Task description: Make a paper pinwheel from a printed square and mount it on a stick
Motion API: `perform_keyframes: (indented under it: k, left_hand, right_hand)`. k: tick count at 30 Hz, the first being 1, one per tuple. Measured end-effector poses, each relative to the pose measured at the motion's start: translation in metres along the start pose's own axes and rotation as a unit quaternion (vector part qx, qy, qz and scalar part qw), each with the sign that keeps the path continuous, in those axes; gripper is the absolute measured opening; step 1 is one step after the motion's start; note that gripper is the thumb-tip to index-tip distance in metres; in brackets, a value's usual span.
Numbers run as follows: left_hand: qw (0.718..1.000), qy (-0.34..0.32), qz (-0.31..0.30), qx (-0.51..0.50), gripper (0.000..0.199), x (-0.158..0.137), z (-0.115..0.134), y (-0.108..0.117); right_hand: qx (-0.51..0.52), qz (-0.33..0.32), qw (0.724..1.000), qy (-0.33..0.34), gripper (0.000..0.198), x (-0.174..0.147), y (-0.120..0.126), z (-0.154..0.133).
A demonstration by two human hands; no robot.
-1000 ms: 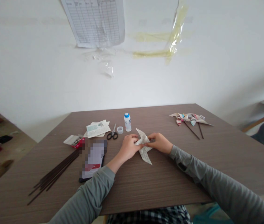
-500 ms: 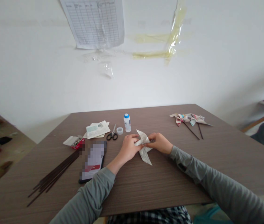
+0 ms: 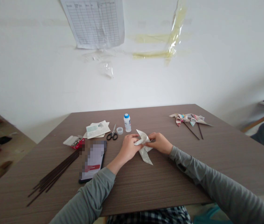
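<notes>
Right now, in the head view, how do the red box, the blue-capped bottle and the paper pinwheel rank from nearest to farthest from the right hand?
1. Paper pinwheel: held in the right hand.
2. Blue-capped bottle: standing beyond the hands, to the left.
3. Red box: far left, past the phone.

The left arm (image 3: pixel 92 191) and the right arm (image 3: pixel 206 172) were stretched forward and angled inward, both covered by grey sleeves. The left hand (image 3: pixel 129 147) was held with its back upward, its thumb extended toward the right and its fingers curled in a pinch. The right hand (image 3: pixel 160 143) was brought close opposite, fingers bent and pointed left, thumb and fingers drawn together. More of the left wrist (image 3: pixel 114 165) was bared than of the right wrist (image 3: pixel 170 148).
</notes>
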State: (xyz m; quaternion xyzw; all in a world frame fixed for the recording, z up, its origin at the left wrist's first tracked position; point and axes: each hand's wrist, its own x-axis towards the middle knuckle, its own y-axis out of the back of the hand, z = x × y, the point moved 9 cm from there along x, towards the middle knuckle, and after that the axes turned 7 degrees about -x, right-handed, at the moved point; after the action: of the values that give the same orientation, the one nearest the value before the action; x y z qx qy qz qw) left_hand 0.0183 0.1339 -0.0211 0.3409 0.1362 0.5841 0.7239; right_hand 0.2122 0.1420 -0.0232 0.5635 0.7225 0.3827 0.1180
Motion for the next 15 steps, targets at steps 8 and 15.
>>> perform_keyframes:
  k: [8,15]
  left_hand:
    - [1.0,0.011,-0.004,0.012,0.007,0.0001,-0.0042,0.0002]
    - [0.998,0.037,0.003,0.046,0.011,-0.0042,0.0014,0.0067]
  right_hand:
    - [-0.003,-0.015,0.999,-0.037,0.008,0.0007,-0.0028,0.003]
    - [0.021,-0.025,0.999,-0.015,0.007,0.0001,-0.0037,0.0018]
